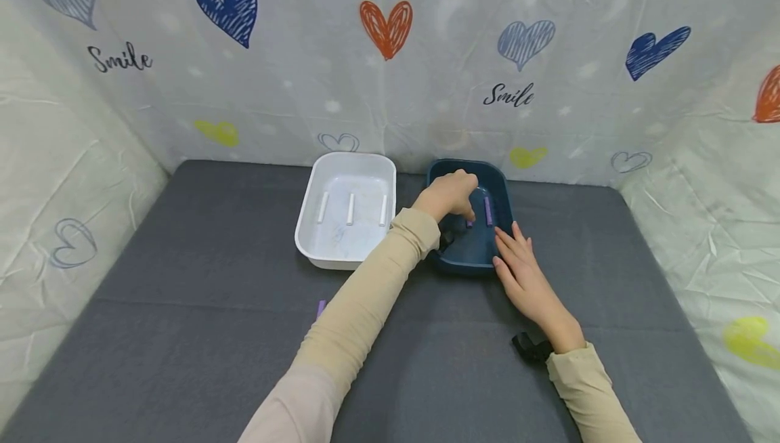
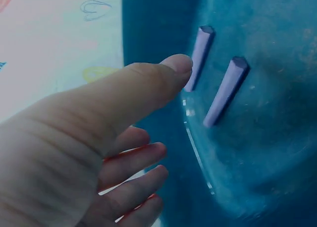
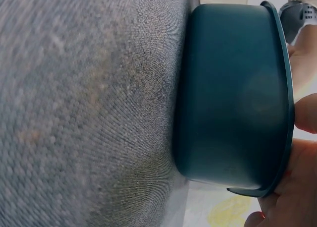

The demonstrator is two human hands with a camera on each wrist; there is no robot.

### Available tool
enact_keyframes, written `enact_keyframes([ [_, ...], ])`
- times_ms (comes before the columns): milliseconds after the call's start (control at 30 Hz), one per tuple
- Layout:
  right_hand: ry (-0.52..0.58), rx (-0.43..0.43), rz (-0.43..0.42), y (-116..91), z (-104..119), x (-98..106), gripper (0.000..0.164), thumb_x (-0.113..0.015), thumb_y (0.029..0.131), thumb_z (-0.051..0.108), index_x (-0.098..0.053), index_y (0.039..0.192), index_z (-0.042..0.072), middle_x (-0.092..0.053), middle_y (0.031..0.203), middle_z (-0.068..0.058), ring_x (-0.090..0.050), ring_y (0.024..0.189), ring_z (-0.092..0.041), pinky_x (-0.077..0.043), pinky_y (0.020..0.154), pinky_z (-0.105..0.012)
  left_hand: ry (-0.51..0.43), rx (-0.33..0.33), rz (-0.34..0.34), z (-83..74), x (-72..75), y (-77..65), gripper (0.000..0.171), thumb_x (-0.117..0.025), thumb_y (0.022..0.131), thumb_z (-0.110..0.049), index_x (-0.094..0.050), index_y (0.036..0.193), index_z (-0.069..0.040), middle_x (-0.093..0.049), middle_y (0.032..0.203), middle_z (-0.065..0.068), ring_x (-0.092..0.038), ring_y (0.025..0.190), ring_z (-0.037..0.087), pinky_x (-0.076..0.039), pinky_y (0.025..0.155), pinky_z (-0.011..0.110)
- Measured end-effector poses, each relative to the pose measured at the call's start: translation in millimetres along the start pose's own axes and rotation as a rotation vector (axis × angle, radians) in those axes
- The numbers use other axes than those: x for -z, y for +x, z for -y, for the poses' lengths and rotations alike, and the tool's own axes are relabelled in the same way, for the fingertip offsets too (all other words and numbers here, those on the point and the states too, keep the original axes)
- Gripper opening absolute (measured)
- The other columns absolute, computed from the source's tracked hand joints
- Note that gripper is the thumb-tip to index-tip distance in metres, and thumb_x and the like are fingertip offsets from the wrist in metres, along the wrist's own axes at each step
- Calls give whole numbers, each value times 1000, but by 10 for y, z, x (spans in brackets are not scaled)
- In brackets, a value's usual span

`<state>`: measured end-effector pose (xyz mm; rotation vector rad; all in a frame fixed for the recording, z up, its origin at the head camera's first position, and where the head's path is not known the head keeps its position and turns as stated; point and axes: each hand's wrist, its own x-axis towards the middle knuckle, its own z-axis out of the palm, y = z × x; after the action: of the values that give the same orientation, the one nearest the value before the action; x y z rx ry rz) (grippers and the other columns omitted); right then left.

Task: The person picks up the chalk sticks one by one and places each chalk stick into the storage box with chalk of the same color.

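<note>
Reaches over the blue tray [image 1: 466, 267] with the left hand [image 1: 449, 196] loosely open and empty, thumb near two purple sticks [image 2: 227, 92] on the tray's floor. Touches the rim with outstretched fingers of the right hand [image 1: 527, 280]. Shows both sticks nearly whole in the left wrist view; from the head, hides one mostly behind the left hand, but shows, left of that hand, a white tray [image 1: 332, 261] with three white sticks [image 1: 350, 209].

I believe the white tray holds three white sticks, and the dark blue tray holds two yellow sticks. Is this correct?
Not quite: the left wrist view shows two purple sticks in the dark blue tray, not yellow ones. The white tray does hold three white sticks.
</note>
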<state>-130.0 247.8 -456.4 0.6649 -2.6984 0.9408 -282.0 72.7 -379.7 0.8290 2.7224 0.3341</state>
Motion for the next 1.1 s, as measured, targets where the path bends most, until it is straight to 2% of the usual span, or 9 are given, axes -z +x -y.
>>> enact_keyframes([
  [200, 1, -7, 3, -4, 7, 4, 47, -47, 105, 12, -40, 142, -16, -35, 154, -25, -9, 150, -40, -6, 116, -66, 5, 8, 38, -31, 102, -115, 68, -82, 83, -35, -54, 139, -9, -55, 135, 8, -58, 115, 22, -51, 95, 38],
  [367, 1, -9, 5, -3, 12, 3, 47, -46, 105, 12, -40, 142, -16, -34, 155, -25, -7, 150, -38, -6, 115, -66, 64, 20, 58, -27, 172, -227, 74, -82, 82, -41, -52, 142, -11, -55, 138, 6, -56, 121, 23, -48, 100, 41],
  [600, -10, -18, 12, -5, 16, -1, 48, -45, 106, 15, -40, 143, -16, -34, 155, -24, -6, 151, -36, -6, 116, -64, 174, 17, 103, 38, 252, -400, 95, -80, 80, -51, -36, 155, -14, -40, 155, 8, -37, 142, 26, -29, 116, 48],
  [733, -13, -18, 14, -5, 28, 3, 49, -45, 106, 16, -40, 143, -15, -34, 155, -24, -6, 151, -35, -6, 116, -65, 213, -7, 77, 112, 268, -516, 103, -80, 78, -54, -29, 158, -14, -38, 156, 9, -35, 143, 28, -26, 117, 50],
  [933, -6, -22, 16, -8, 24, -6, 49, -45, 106, 15, -39, 144, -15, -33, 156, -24, -5, 151, -34, -5, 117, -64, 262, -43, 16, 276, 268, -713, 110, -80, 76, -59, -22, 160, -17, -41, 153, 10, -41, 138, 31, -33, 113, 49],
  [1100, -9, -21, 10, -12, 20, -6, 48, -46, 106, 15, -40, 143, -15, -34, 155, -25, -6, 151, -35, -5, 116, -64, 311, -58, -17, 387, 269, -873, 110, -79, 76, -61, -22, 160, -20, -39, 154, 10, -35, 142, 31, -27, 116, 49],
])
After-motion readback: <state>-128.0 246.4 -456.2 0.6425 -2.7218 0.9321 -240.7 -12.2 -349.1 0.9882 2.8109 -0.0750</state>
